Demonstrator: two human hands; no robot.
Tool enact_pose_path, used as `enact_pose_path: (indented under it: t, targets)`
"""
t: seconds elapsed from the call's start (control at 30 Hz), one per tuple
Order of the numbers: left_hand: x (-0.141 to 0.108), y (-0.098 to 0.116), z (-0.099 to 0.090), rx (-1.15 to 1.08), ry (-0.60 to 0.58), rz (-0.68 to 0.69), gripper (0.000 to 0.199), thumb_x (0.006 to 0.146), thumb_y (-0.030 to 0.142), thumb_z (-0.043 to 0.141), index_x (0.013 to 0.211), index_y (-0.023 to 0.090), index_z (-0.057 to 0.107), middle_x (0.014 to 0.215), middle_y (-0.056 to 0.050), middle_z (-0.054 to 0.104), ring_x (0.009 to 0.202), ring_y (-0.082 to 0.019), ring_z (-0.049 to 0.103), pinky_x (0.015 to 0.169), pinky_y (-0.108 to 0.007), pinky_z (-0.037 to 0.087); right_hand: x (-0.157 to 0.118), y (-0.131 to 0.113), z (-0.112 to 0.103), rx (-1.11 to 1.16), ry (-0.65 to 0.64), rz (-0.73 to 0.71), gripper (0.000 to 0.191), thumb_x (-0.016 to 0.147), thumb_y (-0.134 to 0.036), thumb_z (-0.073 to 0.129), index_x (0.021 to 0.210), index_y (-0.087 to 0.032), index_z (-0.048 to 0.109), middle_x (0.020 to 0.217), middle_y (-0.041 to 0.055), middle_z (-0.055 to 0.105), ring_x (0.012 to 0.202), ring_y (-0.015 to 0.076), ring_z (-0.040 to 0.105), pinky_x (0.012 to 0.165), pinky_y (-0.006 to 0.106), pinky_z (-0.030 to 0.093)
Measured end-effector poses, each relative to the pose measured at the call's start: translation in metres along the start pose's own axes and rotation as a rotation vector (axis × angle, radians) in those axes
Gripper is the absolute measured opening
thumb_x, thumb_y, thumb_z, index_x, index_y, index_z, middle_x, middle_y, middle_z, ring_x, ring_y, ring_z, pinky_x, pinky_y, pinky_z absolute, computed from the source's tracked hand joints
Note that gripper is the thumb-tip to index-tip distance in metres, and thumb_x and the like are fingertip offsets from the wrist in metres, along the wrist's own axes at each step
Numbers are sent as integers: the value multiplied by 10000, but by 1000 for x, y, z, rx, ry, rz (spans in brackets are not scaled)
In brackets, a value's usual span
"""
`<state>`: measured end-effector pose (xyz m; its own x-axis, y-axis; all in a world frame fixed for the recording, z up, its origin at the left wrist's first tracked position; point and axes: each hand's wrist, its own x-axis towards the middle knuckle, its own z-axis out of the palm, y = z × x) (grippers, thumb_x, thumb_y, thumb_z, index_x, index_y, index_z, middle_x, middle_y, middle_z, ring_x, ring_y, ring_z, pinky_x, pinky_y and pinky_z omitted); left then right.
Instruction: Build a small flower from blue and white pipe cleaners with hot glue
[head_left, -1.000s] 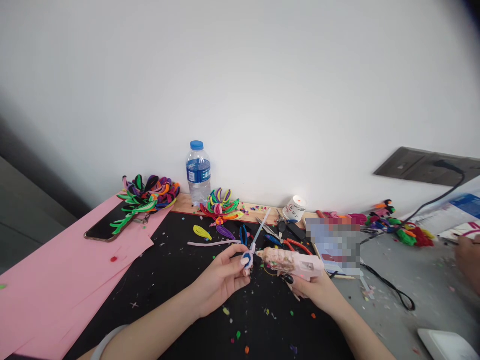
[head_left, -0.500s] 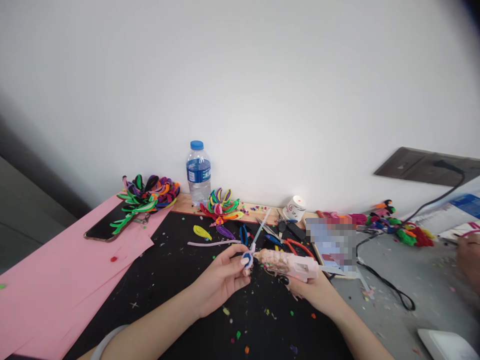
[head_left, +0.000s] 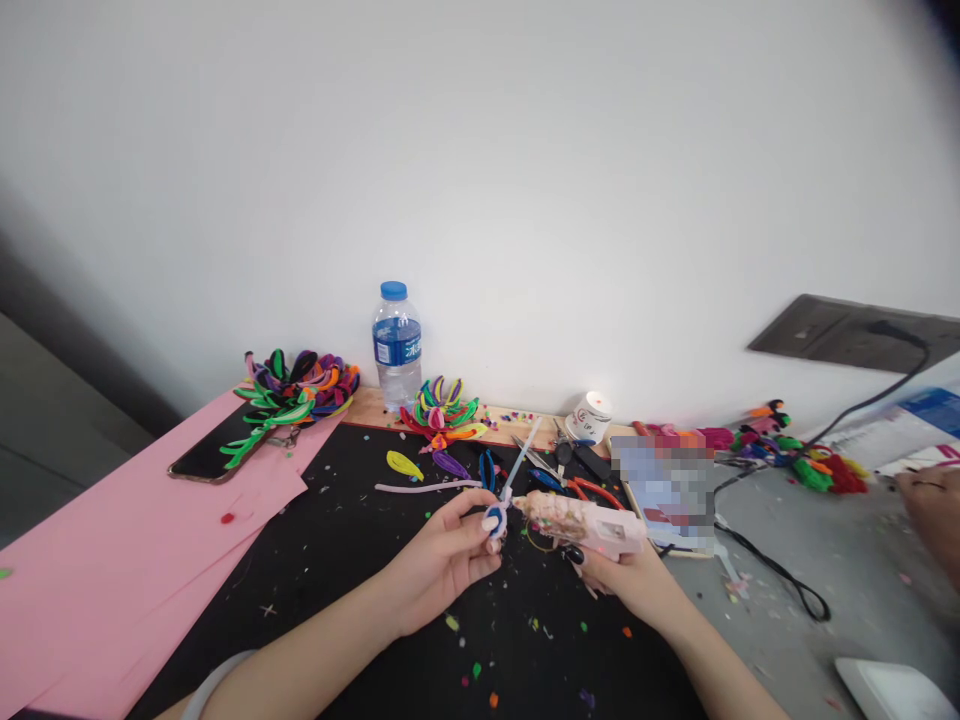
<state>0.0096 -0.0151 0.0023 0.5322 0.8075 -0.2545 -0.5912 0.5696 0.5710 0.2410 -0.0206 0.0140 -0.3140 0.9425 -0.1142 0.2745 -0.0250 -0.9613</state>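
Observation:
My left hand (head_left: 450,545) pinches a small blue-and-white pipe-cleaner piece (head_left: 496,518) between thumb and fingers. A thin pale stick (head_left: 523,452) rises from behind that piece, leaning up to the right. In my right hand (head_left: 619,580) is a pale pink hot glue gun (head_left: 592,520), its nozzle pointing left, close to the piece. Whether the tip touches it I cannot tell. Yellow (head_left: 405,464) and purple pipe-cleaner loops (head_left: 451,464) lie just beyond on the black mat (head_left: 352,560), by a pale pipe cleaner (head_left: 427,487).
A water bottle (head_left: 397,350) stands at the wall beside bundled pipe cleaners (head_left: 300,385) and a phone (head_left: 214,445). Scissors (head_left: 536,455), red-handled pliers (head_left: 596,492), a paper cup (head_left: 589,418) and a blurred screen (head_left: 667,495) sit behind the glue gun. Another person's hand (head_left: 934,500) is at far right.
My right hand has shifted the glue gun slightly right, and its nozzle has drawn back a little from the piece. My left hand stays nearly still. The other person's hand moved slightly left.

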Motion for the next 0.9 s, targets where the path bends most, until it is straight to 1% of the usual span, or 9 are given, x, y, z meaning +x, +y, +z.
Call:
enact_pose_path:
  t: [0.07, 0.27, 0.4, 0.53, 0.67, 0.77, 0.9]
  targets:
    - [0, 0, 0, 2, -2, -1, 150, 771, 131, 610, 905, 186, 575, 719, 9, 536, 642, -59, 519, 669, -208, 451, 0, 0, 0, 26, -7, 11, 510, 757, -417, 589, 1166, -119, 523, 596, -3, 502, 455, 81, 334, 417, 202, 328]
    - [1, -1, -1, 4, -4, -3, 166, 758, 136, 624, 907, 191, 576, 724, 7, 541, 644, -64, 525, 668, -211, 449, 2, 0, 1, 58, -15, 22, 543, 777, -404, 576, 1217, -106, 469, 519, -61, 368, 439, 65, 266, 404, 190, 263]
    - [1, -1, -2, 8, -4, -7, 165, 766, 135, 617, 914, 195, 574, 725, 9, 541, 647, -64, 529, 674, -215, 453, 3, 1, 1, 76, -22, -1, 543, 790, -403, 561, 1229, -103, 449, 498, -78, 326, 428, 63, 269, 399, 185, 254]
    - [1, -1, -3, 4, -6, -6, 159, 776, 140, 607, 919, 198, 572, 732, 8, 541, 653, -65, 532, 677, -215, 456, 3, 4, 0, 88, -9, 5, 554, 772, -435, 569, 1206, -106, 464, 498, -74, 344, 419, 67, 284, 394, 192, 268]
    - [2, 0, -3, 5, -3, -2, 154, 775, 137, 607, 915, 193, 575, 731, 6, 542, 648, -62, 528, 673, -210, 457, 0, 4, 0, 57, -15, 11, 501, 745, -448, 592, 1116, -114, 545, 483, -59, 391, 410, 74, 302, 391, 198, 297]
    - [2, 1, -1, 8, 1, 0, 150, 773, 139, 609, 911, 190, 577, 739, 3, 543, 648, -61, 526, 671, -209, 457, -1, 2, 0, 3, -22, 9, 447, 736, -435, 602, 1057, -124, 589, 493, -35, 455, 419, 89, 357, 406, 209, 349]
    - [1, 1, 1, -4, 9, -1, 159, 756, 143, 629, 901, 188, 582, 738, 4, 545, 643, -62, 525, 667, -210, 456, -2, 1, -1, -69, 47, 11, 446, 708, -463, 614, 998, -123, 627, 524, -4, 516, 477, 134, 468, 471, 251, 436]
